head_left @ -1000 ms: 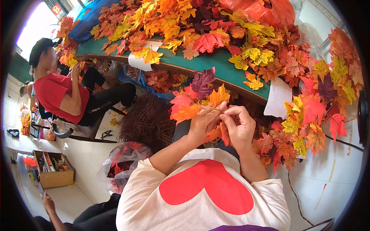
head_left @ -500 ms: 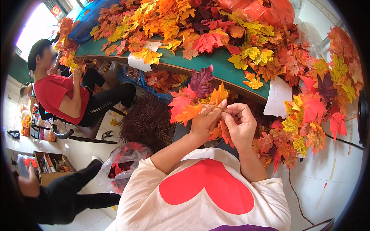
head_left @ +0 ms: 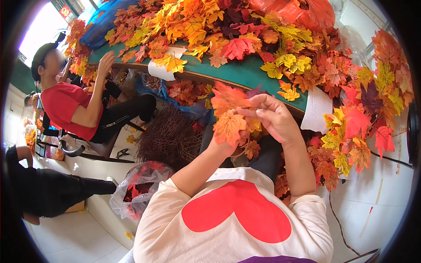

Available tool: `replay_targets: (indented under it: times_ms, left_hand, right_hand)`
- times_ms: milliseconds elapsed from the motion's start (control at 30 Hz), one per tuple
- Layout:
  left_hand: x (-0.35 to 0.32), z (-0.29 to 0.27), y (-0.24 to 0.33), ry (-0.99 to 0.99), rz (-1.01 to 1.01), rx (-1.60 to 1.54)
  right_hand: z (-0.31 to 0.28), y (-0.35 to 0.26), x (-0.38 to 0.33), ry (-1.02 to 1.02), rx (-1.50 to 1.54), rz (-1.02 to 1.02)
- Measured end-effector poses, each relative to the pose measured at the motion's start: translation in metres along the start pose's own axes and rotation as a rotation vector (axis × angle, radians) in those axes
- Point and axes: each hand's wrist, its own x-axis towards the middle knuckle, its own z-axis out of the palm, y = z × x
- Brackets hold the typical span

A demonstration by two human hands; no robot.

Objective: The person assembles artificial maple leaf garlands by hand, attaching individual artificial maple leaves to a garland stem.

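Note:
In front of my chest I hold a bunch of artificial maple leaves (head_left: 229, 127) in orange and red, with a bit of purple behind. My left hand (head_left: 226, 147) grips the bunch from below; orange leaves hide most of its fingers. The thumb and fingers of my right hand (head_left: 275, 117) are pinched at the edge of a red-orange maple leaf (head_left: 230, 97), which is smeared by motion. A thin brown stem curves below the bunch, beside a small orange leaf (head_left: 251, 149).
A green table (head_left: 210, 72) bears heaped leaves and paper sheets (head_left: 316, 109). A leaf garland (head_left: 351, 131) hangs at right. Brown twigs (head_left: 164, 138) and a clear bag (head_left: 142, 188) lie at left. One person in red (head_left: 70, 105) sits left; another in black (head_left: 57, 188) walks nearby.
My right hand has risen and pinches at a red-orange leaf, while my left hand has turned and lowered behind the leaves. The seated person raised a hand; the person in black moved.

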Motion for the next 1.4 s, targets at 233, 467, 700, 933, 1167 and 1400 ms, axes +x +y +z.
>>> replay_targets:
  times_ms: [233, 467, 700, 933, 1167, 1400]
  left_hand:
    - [-0.002, 0.023, 0.006, 0.101, -0.099, -0.013]
    - [-0.002, 0.014, 0.013, -0.081, -0.139, -0.103]
    - [-0.017, 0.027, 0.022, -0.065, -0.179, 0.014]
    - [-0.02, 0.024, 0.022, -0.076, -0.205, 0.003]
    - [-0.021, 0.025, 0.027, -0.077, -0.28, -0.091]
    - [-0.016, 0.013, 0.015, 0.045, -0.25, -0.152]
  right_hand:
    - [0.039, -0.015, 0.019, 0.037, -1.065, -0.215]
    - [0.053, -0.034, 0.041, -0.023, -1.496, -0.106]
    - [0.033, -0.031, 0.052, 0.071, -1.31, -0.11]
    - [0.036, -0.035, 0.061, 0.117, -1.458, -0.04]
    - [0.03, -0.029, 0.065, 0.114, -1.414, -0.125]
    - [0.034, -0.016, 0.076, -0.092, -1.658, 0.032]
